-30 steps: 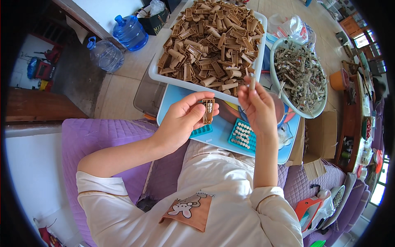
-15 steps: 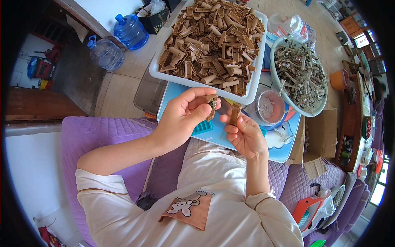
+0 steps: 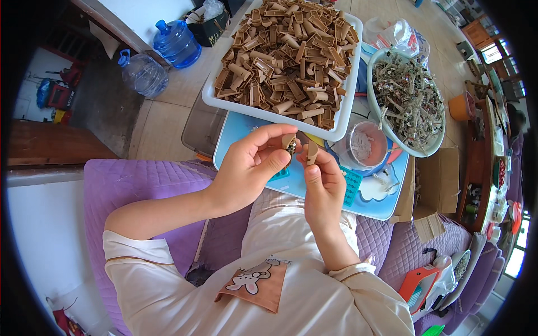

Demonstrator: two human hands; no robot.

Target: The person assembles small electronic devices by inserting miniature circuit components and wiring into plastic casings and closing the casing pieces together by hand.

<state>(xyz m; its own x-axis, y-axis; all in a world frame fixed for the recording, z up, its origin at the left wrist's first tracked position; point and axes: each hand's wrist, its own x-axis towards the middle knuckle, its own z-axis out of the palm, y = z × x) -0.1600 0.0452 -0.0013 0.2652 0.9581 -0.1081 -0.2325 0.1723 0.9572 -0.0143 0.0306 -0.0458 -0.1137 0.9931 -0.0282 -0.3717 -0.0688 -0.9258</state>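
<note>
One brown half-shell [image 3: 288, 139] pinched in left hand [image 3: 249, 168], a second shell [image 3: 311, 154] pinched in right hand [image 3: 325, 187], close together, thumbs against fingers, just in front of white tray [image 3: 330, 135]. Tray holds a brown pile [image 3: 291, 61], too many to count. Nearside: two teal grids [image 3: 351, 185], hands partly blocking both. Right of tray: one cup [image 3: 378, 158], one basin [image 3: 441, 120]. Left: two water jugs [image 3: 178, 46].

My left fingers [image 3: 273, 162] pinch a brown half-shell [image 3: 288, 140], my right fingers [image 3: 314, 178] a second piece [image 3: 312, 152] just beside it. A white tub [image 3: 352, 61], heaped with similar brown pieces [image 3: 280, 61], stands beyond.
</note>
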